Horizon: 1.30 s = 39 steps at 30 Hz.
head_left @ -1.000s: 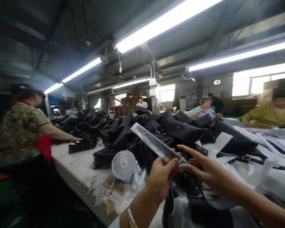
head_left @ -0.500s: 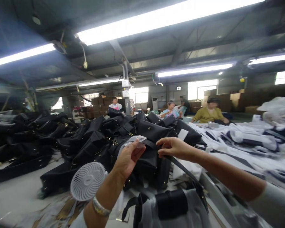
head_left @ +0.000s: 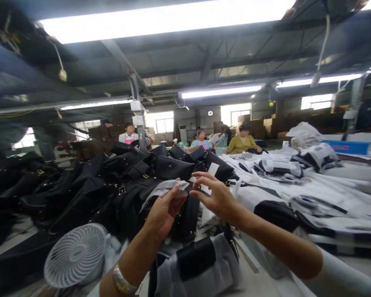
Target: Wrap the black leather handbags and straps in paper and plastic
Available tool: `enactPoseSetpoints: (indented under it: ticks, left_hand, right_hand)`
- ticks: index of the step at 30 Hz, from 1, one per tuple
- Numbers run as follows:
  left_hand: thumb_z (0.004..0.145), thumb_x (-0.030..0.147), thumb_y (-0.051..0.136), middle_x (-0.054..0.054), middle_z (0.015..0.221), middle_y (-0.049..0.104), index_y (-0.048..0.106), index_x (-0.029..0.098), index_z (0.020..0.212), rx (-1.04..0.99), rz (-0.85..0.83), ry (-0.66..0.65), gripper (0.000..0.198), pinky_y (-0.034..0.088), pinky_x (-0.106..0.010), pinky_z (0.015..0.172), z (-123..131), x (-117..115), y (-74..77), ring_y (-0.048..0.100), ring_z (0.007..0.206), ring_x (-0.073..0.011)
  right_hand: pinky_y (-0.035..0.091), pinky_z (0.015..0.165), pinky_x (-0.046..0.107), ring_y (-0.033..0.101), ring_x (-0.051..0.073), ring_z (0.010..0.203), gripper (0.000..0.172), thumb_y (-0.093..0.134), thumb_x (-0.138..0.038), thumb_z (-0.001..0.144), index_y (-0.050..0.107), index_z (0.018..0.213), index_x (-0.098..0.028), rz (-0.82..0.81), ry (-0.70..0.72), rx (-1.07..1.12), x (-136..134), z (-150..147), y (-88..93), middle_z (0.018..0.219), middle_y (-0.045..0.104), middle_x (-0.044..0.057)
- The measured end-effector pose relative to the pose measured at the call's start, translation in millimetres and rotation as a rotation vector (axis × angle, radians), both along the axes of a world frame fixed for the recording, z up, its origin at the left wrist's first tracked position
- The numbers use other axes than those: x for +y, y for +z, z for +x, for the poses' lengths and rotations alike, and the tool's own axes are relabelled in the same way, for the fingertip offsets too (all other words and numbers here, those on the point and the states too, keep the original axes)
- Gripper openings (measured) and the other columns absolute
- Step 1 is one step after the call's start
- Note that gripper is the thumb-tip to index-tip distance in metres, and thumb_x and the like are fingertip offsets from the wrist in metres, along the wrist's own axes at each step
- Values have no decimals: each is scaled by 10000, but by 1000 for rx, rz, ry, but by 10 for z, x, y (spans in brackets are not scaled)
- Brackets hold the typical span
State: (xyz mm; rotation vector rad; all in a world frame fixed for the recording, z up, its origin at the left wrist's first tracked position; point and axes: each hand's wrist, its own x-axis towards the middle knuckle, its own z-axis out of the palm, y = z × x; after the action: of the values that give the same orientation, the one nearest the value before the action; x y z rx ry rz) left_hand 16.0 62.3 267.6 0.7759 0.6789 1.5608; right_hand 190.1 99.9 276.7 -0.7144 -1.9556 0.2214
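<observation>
A thin, whitish translucent wrapping sheet (head_left: 165, 187) is pinched in my left hand (head_left: 165, 208), over the black bags. Close to the sheet's right end, my right hand (head_left: 214, 196) has its fingers curved with the thumb apart, and I see nothing between them. Below both hands lies a black bag partly covered in white wrapping (head_left: 200, 260), its black middle part bare. A black strap at its right side is partly hidden by my right forearm. Just behind my right hand a white card (head_left: 212, 170) sticks up.
A white fan (head_left: 76, 255) stands at the lower left. Heaped black bags (head_left: 173, 167) with gold-coloured fittings fill the left and middle. White-wrapped pieces (head_left: 321, 194) cover the right side. Several people sit or stand beyond, one in a yellow top (head_left: 241, 143).
The view has swung right, so the fan and bags sit further left. My right hand has come off the black strap and is nearer the sheet; my left hand still grips the sheet.
</observation>
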Motion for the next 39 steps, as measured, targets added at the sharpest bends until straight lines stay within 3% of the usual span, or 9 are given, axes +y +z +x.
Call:
enactPoseSetpoints:
  ticks: [4,10,17,19,24,28,33,39]
  left_hand:
    - [885,120,623,-29,981,765,691,190,1095,-53,10,-14,232,575,-244,807,118,-17,6,710,841,-120]
    - [845,141,673,-45,960,762,702,185,1071,-117,44,-9,233,546,-260,841,279,-85,-53,709,847,-132]
    - [839,228,685,-115,1087,742,705,154,1104,-145,4,0,276,537,-274,853,282,-80,-74,712,924,-182]
    - [845,227,677,-123,1094,741,699,146,1117,-149,7,-8,285,545,-277,844,298,-95,-58,715,926,-188]
    - [864,197,659,-90,1044,756,693,144,1096,-153,55,34,241,562,-237,795,265,-115,23,718,904,-165]
    - [851,134,670,-58,1001,766,676,162,1099,-124,46,50,249,570,-217,789,288,-41,-11,720,866,-138]
    - [834,104,683,-72,1041,757,684,155,1087,-27,11,-18,258,574,-222,806,560,-3,-129,720,884,-149]
    - [824,131,705,-56,1088,743,694,175,1084,30,-14,23,264,575,-201,780,691,28,-150,714,877,-138]
  right_hand:
    - [383,1102,430,494,269,1303,147,729,-323,798,702,915,-237,32,-92,27,-90,-76,-56,1419,531,72]
    - [361,1111,464,555,310,1238,206,680,-433,798,747,851,-246,-175,-89,157,-83,-144,-84,1395,565,63]
    - [441,988,506,631,365,1107,351,625,-603,776,700,806,-262,-220,-121,64,-45,111,-235,1366,592,43]
    - [459,957,506,642,369,1079,370,595,-616,792,685,877,-267,-199,-115,41,-53,193,-255,1330,618,67]
    - [492,917,466,646,336,1083,543,592,-509,855,499,1336,-276,-236,-57,-65,-17,392,-221,1172,698,107]
    - [523,881,370,685,253,976,561,644,-402,846,499,1360,-233,-352,142,-23,66,511,-169,1055,732,77]
    - [516,875,335,684,218,935,606,681,-342,825,496,1383,-191,-375,257,7,111,552,-141,1000,740,56]
    - [472,927,393,674,248,997,597,627,-349,875,449,1430,-220,-337,143,-145,122,764,-313,1070,734,78]
